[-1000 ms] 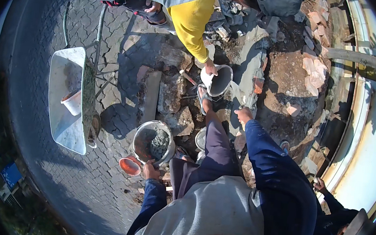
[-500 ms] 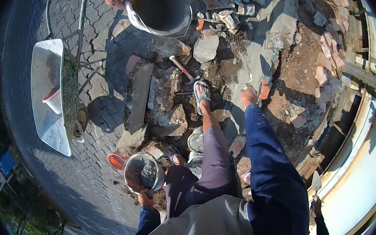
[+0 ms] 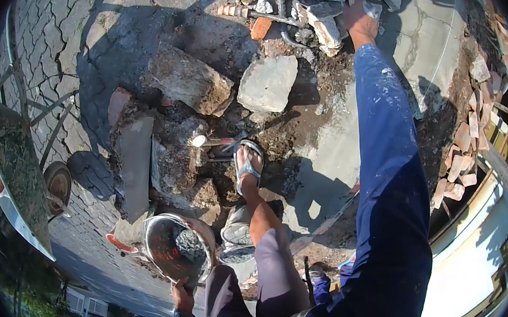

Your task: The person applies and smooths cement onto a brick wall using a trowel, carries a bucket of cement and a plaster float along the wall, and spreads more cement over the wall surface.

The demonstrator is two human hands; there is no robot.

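Mortar (image 3: 190, 245), grey and lumpy, lies inside the bucket (image 3: 161, 244), which stands on the rough ground just beside my legs. My left hand (image 3: 182, 296) is at its near rim, fingers curled onto the edge and holding it. An orange-red bowl (image 3: 122, 243) sits close by on its left. My right hand (image 3: 360, 23) reaches far forward, at the end of my blue sleeve (image 3: 384, 140), into broken stone; I cannot tell how far its fingers are closed or whether they grip anything. Between my hands, my sandalled foot (image 3: 249, 161) rests next to a red-handled hammer (image 3: 216, 142). Beyond it lies a flat grey slab (image 3: 267, 83). A wheelbarrow (image 3: 10, 178) stands far left; broken bricks (image 3: 464, 145) are heaped far right.
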